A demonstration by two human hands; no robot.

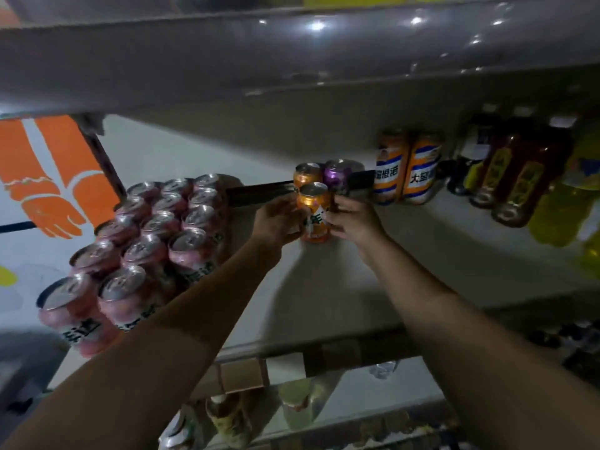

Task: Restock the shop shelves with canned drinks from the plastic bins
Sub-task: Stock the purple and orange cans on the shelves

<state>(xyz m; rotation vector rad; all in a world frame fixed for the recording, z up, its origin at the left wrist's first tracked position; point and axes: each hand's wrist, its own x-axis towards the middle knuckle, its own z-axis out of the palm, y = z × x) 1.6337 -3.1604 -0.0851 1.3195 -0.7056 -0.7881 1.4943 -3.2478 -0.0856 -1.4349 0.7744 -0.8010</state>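
Orange can (314,216): upright on shelf (422,254), held from both sides
Left hand (276,222): fingers (292,211) curled round it
Right hand (354,222): fingers (334,220) wrapped on too (bit blurry)

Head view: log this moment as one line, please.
step: placing can | left hand: grips front orange can | right hand: grips same can | can: upright on shelf | behind: rear orange can, purple can

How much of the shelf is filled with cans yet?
Done: pink cans fill the left; a back orange can and purple can stand. In hand: the left hand and right hand grip the front orange can. Left: bare shelf in front of it.
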